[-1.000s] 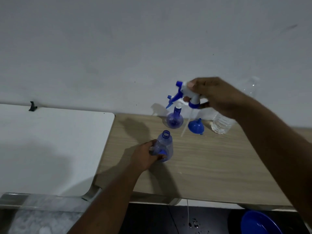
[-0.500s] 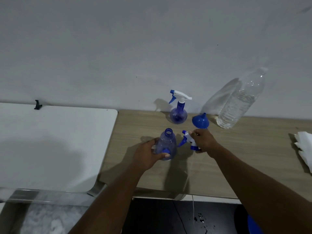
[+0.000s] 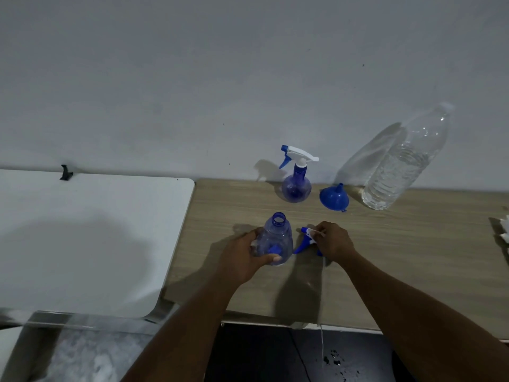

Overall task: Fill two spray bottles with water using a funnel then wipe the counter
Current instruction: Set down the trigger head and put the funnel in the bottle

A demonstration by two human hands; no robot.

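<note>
Asker: Moved since a second ago, what?
Watcher: Right grip (image 3: 333, 241) has come down with the spray head (image 3: 306, 235). It was up above the funnel (image 3: 333, 198); now the head lies on the worktop (image 3: 413, 257), just right of the open spray bottle (image 3: 275, 238).
Asker: Let go of it?
Watcher: No, the fingers are curled over its white body, pinching it. The blue trigger points toward the bottle, and a thin tube trails from the head to the near edge.
Asker: And the left grip (image 3: 242, 257)?
Watcher: Wrapped round the lower body of the open spray bottle, thumb across the front, as before. That bottle stands upright with its neck uncapped.
Asker: What else?
Watcher: The second spray bottle (image 3: 297, 186), head on, stands at the back by the wall. The funnel sits mouth-down just right of it, spout up. A clear water bottle (image 3: 399, 166), partly full, stands near the funnel against the wall. Something white, cloth or paper (image 3: 504, 230), shows at the right edge, and a white table (image 3: 82, 230) adjoins on the left.
</note>
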